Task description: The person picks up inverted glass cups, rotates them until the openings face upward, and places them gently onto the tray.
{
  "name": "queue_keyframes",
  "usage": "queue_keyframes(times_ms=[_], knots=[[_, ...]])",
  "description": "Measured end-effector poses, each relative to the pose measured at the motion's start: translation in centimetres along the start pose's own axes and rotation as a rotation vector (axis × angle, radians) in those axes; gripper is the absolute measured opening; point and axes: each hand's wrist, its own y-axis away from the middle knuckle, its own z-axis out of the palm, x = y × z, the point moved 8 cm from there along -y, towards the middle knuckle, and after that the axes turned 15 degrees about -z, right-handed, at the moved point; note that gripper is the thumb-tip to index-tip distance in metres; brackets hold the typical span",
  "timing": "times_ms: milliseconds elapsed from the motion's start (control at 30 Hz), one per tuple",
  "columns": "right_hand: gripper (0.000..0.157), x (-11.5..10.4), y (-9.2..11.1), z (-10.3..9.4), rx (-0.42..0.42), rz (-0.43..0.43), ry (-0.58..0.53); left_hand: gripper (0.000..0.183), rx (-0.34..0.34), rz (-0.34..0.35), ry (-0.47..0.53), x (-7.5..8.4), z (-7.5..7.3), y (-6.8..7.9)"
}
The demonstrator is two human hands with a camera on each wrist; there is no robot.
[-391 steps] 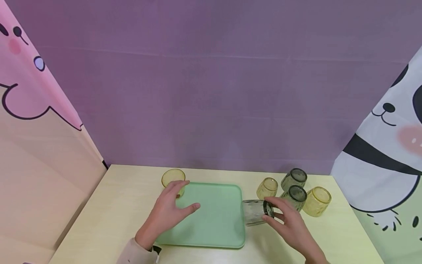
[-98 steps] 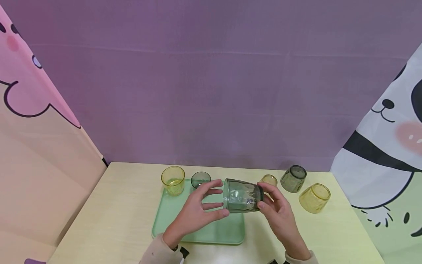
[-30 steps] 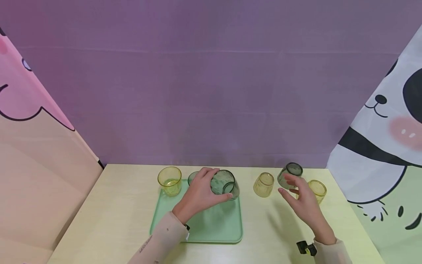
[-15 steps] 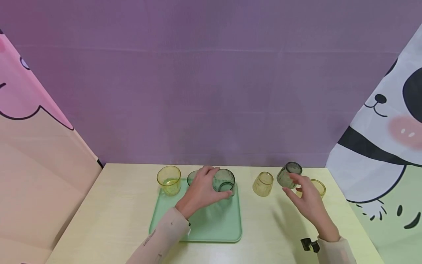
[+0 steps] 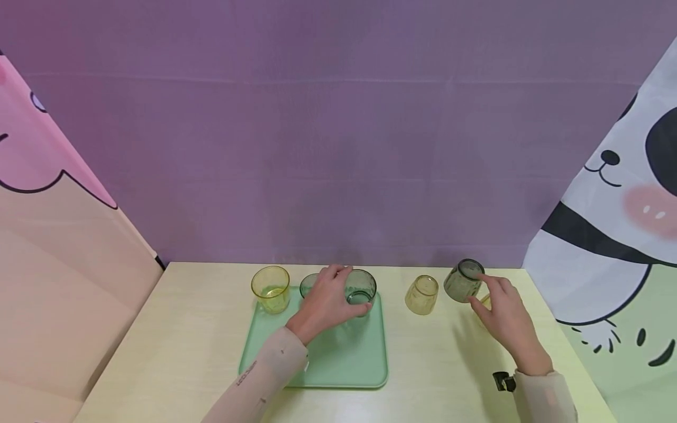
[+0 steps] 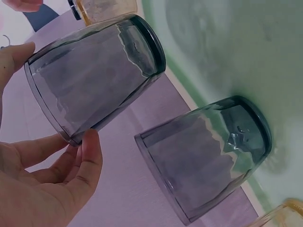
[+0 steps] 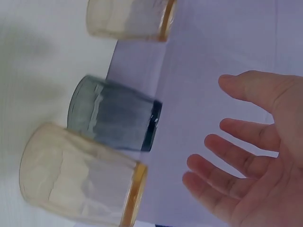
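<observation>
A purple cloth [image 5: 338,147] behind a pale table [image 5: 174,341]

Two more cloths close in the sides: a pink cartoon cloth [image 5: 32,129] at ten o'clock and a panda cloth [image 5: 608,276] at two. I count from the middle of the green tray [image 5: 344,367], with twelve o'clock straight away from the person, toward the purple cloth.

The left hand [image 5: 324,304] is over the tray. It grips the held gray glass [image 5: 362,289] by the rim, with the thumb on one side and the fingers on the other. This glass is at about one o'clock, with its mouth up. I can't tell if its bottom touches the tray.

The other gray glass [image 5: 307,286] stands mouth up on the tray at twelve, partly behind the left hand. At eleven, in the tray's far corner, stands the upright yellow glass [image 5: 271,291].

The right hand [image 5: 508,311] holds nothing. Its fingers are loose and apart, and the right wrist view shows a gap between them and the glasses. Just beside it, at ten o'clock from that hand, is the upside-down gray glass [image 5: 460,285]. The small yellow glass [image 5: 421,295] sits bottom up between that one and the tray. The bigger yellow glass [image 7: 75,177], also bottom up, is mostly hidden behind the right hand in the head view.
</observation>
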Motion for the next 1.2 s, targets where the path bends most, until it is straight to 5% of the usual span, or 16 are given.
queue_keyframes(times_ms=[200, 533, 1200], knots=[[0.048, 1.6, 0.3, -0.2, -0.027, 0.03, 0.091, 0.084, 0.0, 0.011, -0.035, 0.0, 0.4, -0.5], [0.053, 4.9, 1.7, 1.1, -0.187, 0.206, 0.13, 0.085, -0.041, -0.005, -0.085, 0.0, 1.5, -1.4], [0.055, 6.6, 1.9, 2.3, -0.267, 0.257, 0.071, 0.079, -0.063, -0.011, -0.157, 0.2, 2.9, -2.2]])
